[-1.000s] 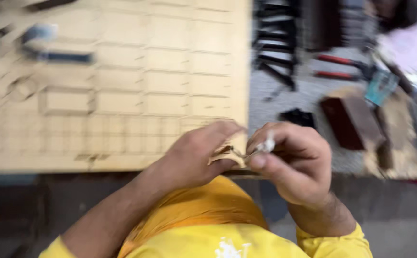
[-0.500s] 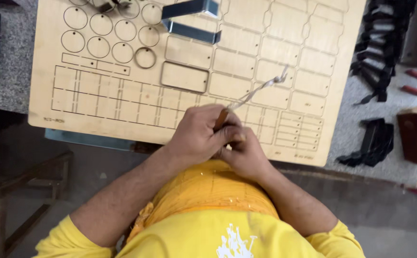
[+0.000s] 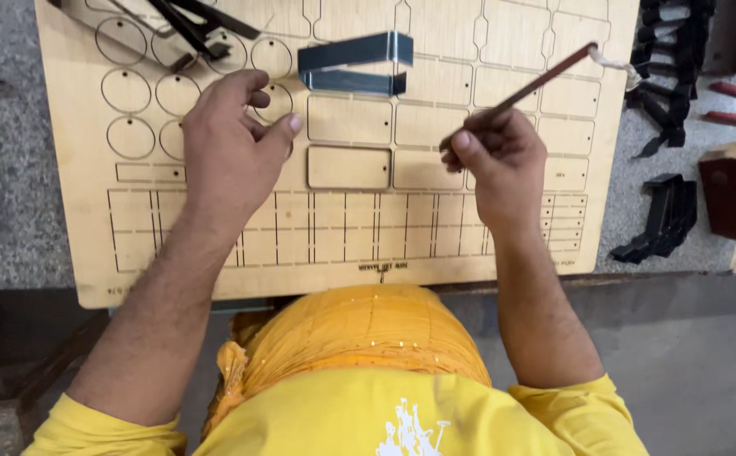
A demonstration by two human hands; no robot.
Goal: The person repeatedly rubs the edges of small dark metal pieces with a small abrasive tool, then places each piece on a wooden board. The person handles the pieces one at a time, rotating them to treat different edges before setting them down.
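Two hands work over a laser-cut wooden sheet. The right hand has its fingers pinched narrowly round a thin brown stick whose far end carries a white wad, raised slantwise above the sheet's right side. The left hand rests loosely curled, holding nothing, on the round cut-outs. One rectangular piece between the hands looks darker at its outline; by my judgement most pieces remain seated in the sheet. A bent metal strip lies just beyond. Small dark lettering sits at the sheet's near edge. Black clips and a dark red block lie well apart at right.
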